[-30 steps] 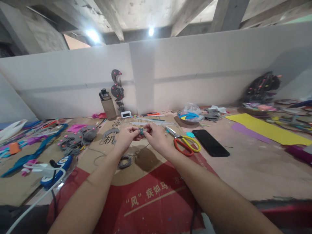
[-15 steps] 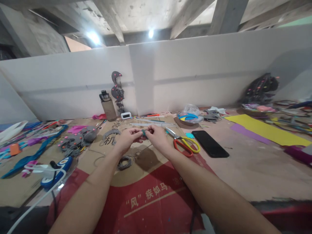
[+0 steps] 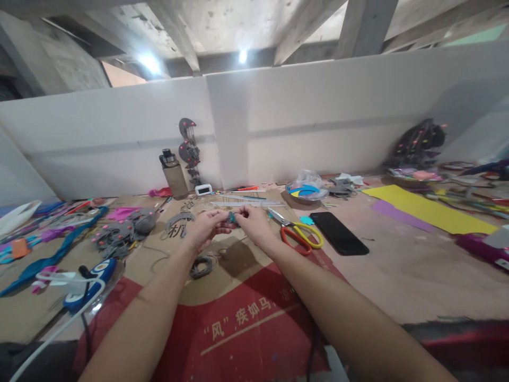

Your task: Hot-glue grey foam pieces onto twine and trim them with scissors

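small teal piece (image 3: 231, 217) is up above the cardboard (image 3: 214, 291), pinched between the closed fingers of the left hand (image 3: 207, 228) and the right hand (image 3: 254, 224), and a little more of it shows than half a second ago. the left fingers look slightly straighter, which suggests the piece is being adjusted rather than released; the coil of grey cord (image 3: 201, 267) and the scissors (image 3: 301, 237) lie undisturbed.

The person's left forearm (image 3: 141, 313) and right forearm (image 3: 342, 313) were bare to the near edge of view, broad there and tapering smoothly toward an uncovered left hand (image 3: 207, 227) and right hand (image 3: 255, 225).
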Available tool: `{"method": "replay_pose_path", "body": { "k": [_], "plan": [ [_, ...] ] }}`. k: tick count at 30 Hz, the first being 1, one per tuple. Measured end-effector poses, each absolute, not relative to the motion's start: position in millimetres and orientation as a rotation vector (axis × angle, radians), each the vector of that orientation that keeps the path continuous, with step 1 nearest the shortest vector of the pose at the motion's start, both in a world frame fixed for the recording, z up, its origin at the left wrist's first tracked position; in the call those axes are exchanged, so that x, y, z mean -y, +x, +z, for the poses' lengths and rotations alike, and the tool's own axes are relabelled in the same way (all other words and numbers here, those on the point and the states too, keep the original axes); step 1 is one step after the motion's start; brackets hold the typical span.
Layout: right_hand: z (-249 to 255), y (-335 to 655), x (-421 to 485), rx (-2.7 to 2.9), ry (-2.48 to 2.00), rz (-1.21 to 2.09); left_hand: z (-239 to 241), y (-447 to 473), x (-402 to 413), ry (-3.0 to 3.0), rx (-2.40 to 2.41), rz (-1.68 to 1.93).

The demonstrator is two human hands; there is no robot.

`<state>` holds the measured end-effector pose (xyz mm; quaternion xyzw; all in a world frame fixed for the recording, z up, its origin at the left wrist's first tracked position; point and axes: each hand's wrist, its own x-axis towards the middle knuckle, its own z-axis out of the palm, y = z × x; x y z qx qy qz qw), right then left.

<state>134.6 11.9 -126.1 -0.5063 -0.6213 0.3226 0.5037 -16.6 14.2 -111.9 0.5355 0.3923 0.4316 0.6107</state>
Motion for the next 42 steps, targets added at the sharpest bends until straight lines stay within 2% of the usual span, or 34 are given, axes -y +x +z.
{"method": "replay_pose_path", "body": {
  "k": [10, 18, 28, 32, 36, 42],
  "plan": [
    [-137.1, 131.0, -15.5, 1.502, -1.218, 0.874, -124.9, -22.4, -24.6, 1.382, -1.030, 0.939],
    [-143.5, 126.6, -18.1, 1.448, -1.194, 1.078, -127.7, -32.7, -29.5, 1.422, -1.011, 0.852],
    [-125.4, 131.7, -11.8, 1.518, -1.161, 1.297, -129.0, -48.4, -41.7, 1.372, -1.045, 0.869],
    [-117.5, 145.6, -15.7, 1.696, -1.255, 1.025, -135.0, -53.6, -45.6, 1.426, -1.133, 0.856],
    [-111.9, 152.1, -14.9, 1.775, -1.269, 0.684, -146.9, -57.0, -50.2, 1.594, -1.385, 0.683],
    [-103.6, 148.9, -5.6, 1.690, -1.177, 0.634, -149.1, -57.2, -51.6, 1.909, -1.511, 0.533]
  ]
}}
